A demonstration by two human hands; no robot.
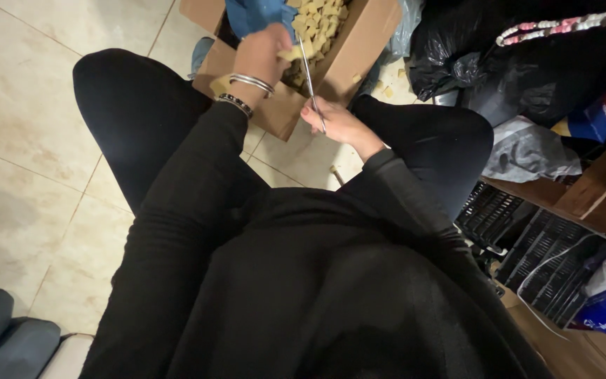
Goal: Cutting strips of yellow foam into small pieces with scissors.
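Fingers of the left hand (259, 55) pinch a yellowish piece (290, 52) over the cardboard box (359, 38), right hand (338, 123) clamps thin scissors (310, 74), handles hidden.

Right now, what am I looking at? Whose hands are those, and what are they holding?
The camera sits on a person's head and looks down, so you see their own lap in black clothes. Their left hand, with bracelets on the wrist, holds a small yellowish piece. Their right hand holds a thin metal tool, maybe scissors, touching that piece. In front, on the tiled floor, stands a cardboard box full of similar yellowish pieces. Black bags lie to the right.
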